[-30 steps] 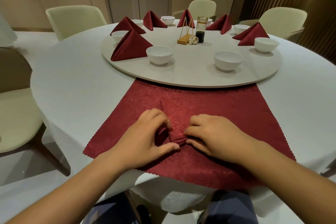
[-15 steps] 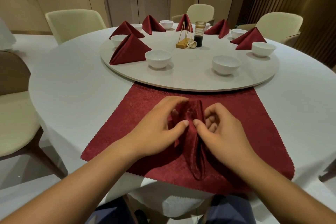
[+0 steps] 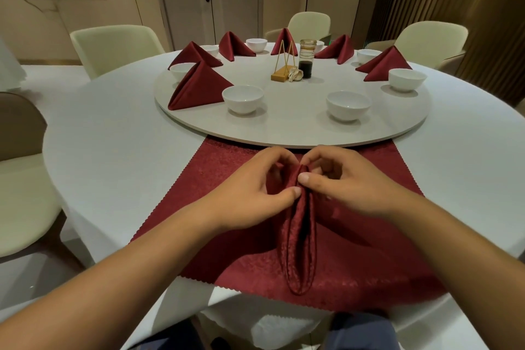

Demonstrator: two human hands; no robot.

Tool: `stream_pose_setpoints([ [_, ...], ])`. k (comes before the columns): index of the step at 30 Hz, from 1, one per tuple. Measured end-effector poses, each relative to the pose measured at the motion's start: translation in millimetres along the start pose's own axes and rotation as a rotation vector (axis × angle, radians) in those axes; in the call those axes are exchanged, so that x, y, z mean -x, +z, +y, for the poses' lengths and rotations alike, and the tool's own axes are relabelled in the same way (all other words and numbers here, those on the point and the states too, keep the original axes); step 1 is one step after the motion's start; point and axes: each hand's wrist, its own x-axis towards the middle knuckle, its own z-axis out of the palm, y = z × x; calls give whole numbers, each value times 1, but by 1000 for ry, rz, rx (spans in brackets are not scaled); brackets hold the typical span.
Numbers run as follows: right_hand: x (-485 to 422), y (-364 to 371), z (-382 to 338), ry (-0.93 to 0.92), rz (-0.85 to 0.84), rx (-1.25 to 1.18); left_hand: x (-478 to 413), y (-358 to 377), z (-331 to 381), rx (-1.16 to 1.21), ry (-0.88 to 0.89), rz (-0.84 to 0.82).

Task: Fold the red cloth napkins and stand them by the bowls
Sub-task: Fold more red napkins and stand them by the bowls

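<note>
A red cloth napkin (image 3: pixel 216 207) lies spread on the white table in front of me, its far edge under the turntable (image 3: pixel 292 128). My left hand (image 3: pixel 250 193) and my right hand (image 3: pixel 341 182) pinch a raised lengthwise pleat (image 3: pixel 299 241) at the napkin's middle, thumbs touching near its far end. Two white bowls (image 3: pixel 243 98) (image 3: pixel 348 105) stand on the turntable's near side. A folded red napkin (image 3: pixel 199 88) stands left of the left bowl; no napkin stands by the right one.
Several more folded napkins and bowls ring the turntable's far side. At its centre stand a glass jar of dark liquid (image 3: pixel 306 62) and a small wooden stand (image 3: pixel 282 65). Cream chairs (image 3: pixel 113 45) surround the table.
Both hands slid away from me along the napkin while pinching it, and the small gathered fold grew into a long raised pleat running from the near edge to the fingers.
</note>
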Motion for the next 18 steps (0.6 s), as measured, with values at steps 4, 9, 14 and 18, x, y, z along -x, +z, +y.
stream_pose_setpoints([
  [4,-4,-5,3,-33,-82,0,-8,-2,-7,57,36,-22],
  [9,-36,-28,-9,-111,5,37,-45,-23,2,83,76,-23],
  [14,-113,-66,-16,-98,172,87,-135,-56,-6,14,86,-9],
  [18,-175,-89,3,-27,236,115,-209,-65,-35,-99,25,-46],
])
